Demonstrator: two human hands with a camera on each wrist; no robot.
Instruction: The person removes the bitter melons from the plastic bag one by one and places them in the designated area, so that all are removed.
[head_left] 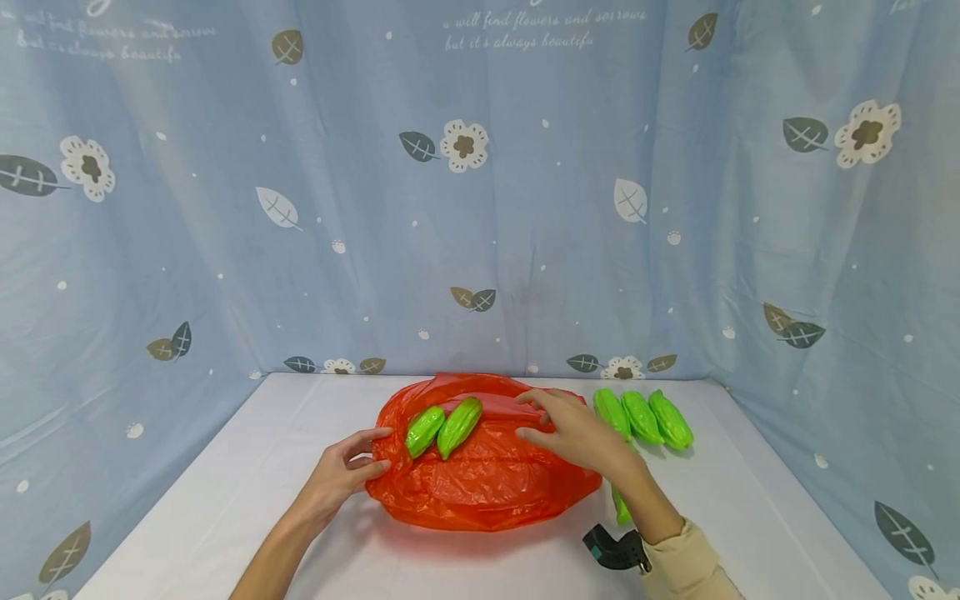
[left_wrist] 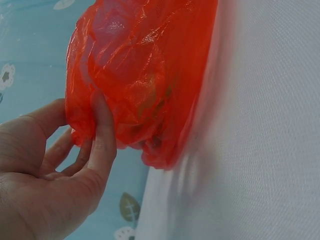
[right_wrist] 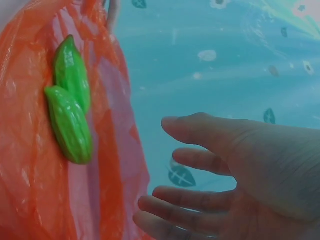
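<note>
A red plastic bag [head_left: 487, 492] stands on the table with its mouth spread, and two green bitter melons [head_left: 460, 427] lie inside near its left end. In the left wrist view, my left hand [left_wrist: 65, 185] pinches the rim of the bag between thumb and fingers. My right hand [head_left: 577, 429], over the bag's right side, holds nothing; its fingers are apart and slightly bent in the right wrist view. The same two bitter melons [right_wrist: 70, 127] show there, overlapping, to the left of that hand.
Three more bitter melons [head_left: 642, 418] lie in a row on the white table [head_left: 757, 517], right of the bag. Another bitter melon [head_left: 621, 505] is partly hidden beneath my right forearm. A blue patterned curtain [head_left: 525, 250] encloses the back and sides.
</note>
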